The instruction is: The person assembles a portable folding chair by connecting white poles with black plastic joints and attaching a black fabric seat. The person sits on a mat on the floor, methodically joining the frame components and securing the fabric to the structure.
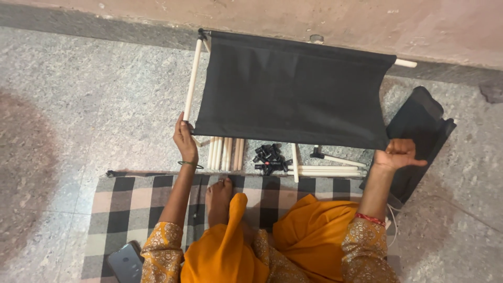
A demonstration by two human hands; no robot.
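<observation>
While holding the black fabric panel (293,89) taut, hold both corners level so the cloth hangs without a twist. Seen stretched over the floor (78,105), far edge near the wall (314,15), near edge pulled toward the lap. Left hand (184,139) closed on the near left corner, just where the white side rod (191,78) ends; whether pinching cloth, rod or both, hard to tell. Right hand (395,154) curled around the near right corner, fingers pressed together on the hem, thumb sticking out to the side.

Probably best to pull evenly with both grips, not harder on one side, and to seat the right grip as firmly as the left, thumb folded in. Worth watching the far right rod tip (406,63), poking out of its sleeve, in case of slipping.

Lying under the panel: loose white rods (225,153), a heap of black connectors (270,159), more rods (325,169). Lift clear of these rather than dragging across. Black bag (424,131) just beside the right hand; phone (126,262) on the checked mat (126,204).
</observation>
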